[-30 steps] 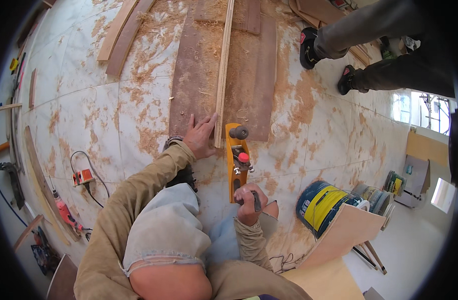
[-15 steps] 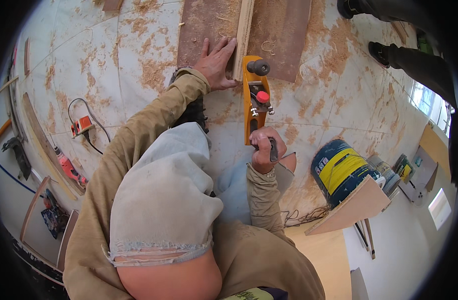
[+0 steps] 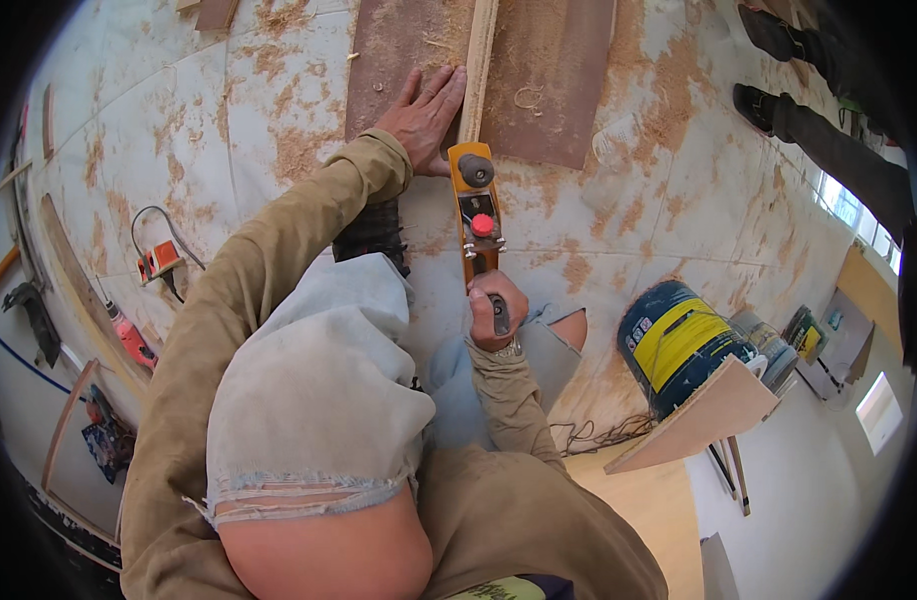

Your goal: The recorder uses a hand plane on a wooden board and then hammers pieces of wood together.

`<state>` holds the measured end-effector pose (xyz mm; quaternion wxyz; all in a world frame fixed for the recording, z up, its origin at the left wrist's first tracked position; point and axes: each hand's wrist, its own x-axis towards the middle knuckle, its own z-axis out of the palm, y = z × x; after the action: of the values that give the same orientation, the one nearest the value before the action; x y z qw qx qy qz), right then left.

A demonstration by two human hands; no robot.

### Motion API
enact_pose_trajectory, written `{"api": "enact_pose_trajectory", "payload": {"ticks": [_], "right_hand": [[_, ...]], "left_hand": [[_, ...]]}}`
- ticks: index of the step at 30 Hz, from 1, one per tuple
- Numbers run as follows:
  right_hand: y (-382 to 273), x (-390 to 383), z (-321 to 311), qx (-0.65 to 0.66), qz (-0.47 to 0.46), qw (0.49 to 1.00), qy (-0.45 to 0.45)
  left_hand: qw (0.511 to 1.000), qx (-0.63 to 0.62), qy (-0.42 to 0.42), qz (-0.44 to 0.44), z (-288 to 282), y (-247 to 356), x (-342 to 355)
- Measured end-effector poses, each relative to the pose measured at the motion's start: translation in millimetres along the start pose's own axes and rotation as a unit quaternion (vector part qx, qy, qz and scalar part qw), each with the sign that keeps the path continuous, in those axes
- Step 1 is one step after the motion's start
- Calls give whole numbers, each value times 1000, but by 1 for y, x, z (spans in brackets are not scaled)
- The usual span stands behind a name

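The tiled floor (image 3: 264, 140) holds wood shavings (image 3: 299, 152) and a brown board (image 3: 549, 80)

2 hands (image 3: 424, 120) (image 3: 516, 300), 1 hand plane (image 3: 469, 207), 1 light wood strip (image 3: 481, 70), 1 pink drill (image 3: 129, 335), 1 orange socket box (image 3: 164, 255), 1 large blue-yellow bucket (image 3: 669, 340), 2 dark shoes (image 3: 752, 108) (image 3: 772, 38) on another person (image 3: 847, 165).

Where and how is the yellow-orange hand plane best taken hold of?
The hand plane is probably best held by its dark rear handle, coming from the near side as the right hand does: the handle stands up at that end. A second hand would likely suit the front knob, from above, since it is rounded and uncovered.
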<state>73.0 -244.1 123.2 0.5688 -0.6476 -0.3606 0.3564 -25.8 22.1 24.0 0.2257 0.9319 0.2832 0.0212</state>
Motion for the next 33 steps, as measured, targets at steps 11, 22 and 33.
{"api": "enact_pose_trajectory", "payload": {"ticks": [11, 22, 33], "right_hand": [[11, 138, 13, 36, 47, 996, 59], [9, 143, 20, 67, 36, 993, 94], [14, 83, 18, 80, 34, 991, 100]], "left_hand": [[1000, 17, -25, -7, 0, 7, 14], [999, 40, -4, -1, 9, 3, 8], [999, 50, 2, 3, -1, 1, 3]]}}
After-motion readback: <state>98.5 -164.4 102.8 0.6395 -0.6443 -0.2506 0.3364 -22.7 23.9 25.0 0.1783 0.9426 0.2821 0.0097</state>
